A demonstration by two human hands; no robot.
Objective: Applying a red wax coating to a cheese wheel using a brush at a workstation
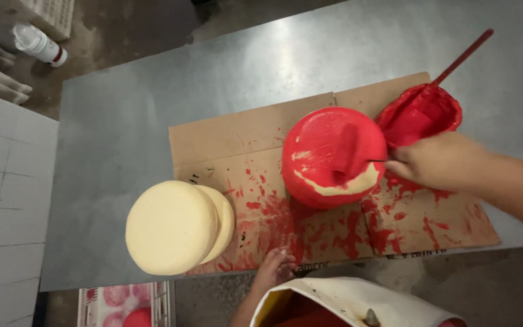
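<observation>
My right hand point(437, 160) grips the handle of a small paint roller point(349, 151), whose red-soaked sleeve lies on top of a round cheese wheel point(328, 160). The wheel is mostly coated red, with a pale strip bare near its front right edge. It stands on a red-spattered sheet of cardboard point(237, 133). Just right of it sits a bowl of red coating point(422, 115) with a red stick point(461, 57) leaning out. My left hand point(276, 265) rests its fingertips on the cardboard's near edge and holds nothing. Two uncoated pale wheels point(174, 227) are stacked at the left front.
The cardboard lies on a grey metal table point(128, 121). A white bottle point(37, 43) lies on the floor at top left. White tiles point(1, 200) run along the left. A crate point(125, 303) with red rounds sits below the table's front edge.
</observation>
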